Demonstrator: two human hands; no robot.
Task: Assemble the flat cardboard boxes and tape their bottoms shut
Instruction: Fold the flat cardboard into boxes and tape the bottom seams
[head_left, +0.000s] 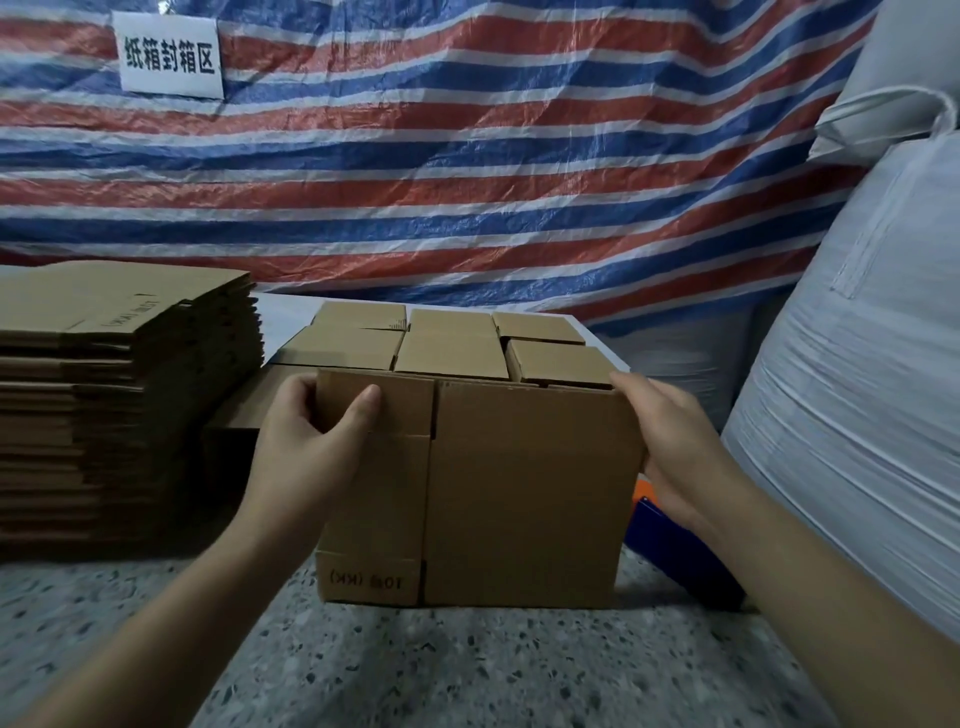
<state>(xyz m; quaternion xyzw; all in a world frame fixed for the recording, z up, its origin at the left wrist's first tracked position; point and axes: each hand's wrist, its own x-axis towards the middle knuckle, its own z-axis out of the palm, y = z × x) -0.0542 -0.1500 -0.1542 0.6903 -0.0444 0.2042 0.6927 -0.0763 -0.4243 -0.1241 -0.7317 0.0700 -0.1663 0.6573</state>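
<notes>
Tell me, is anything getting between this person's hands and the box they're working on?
Nothing visible does. The left hand already grips the upper left corner of the cardboard box, thumb on its front face. The right hand lies against the box's right edge. The stack of flat boxes sits off to the left.
</notes>
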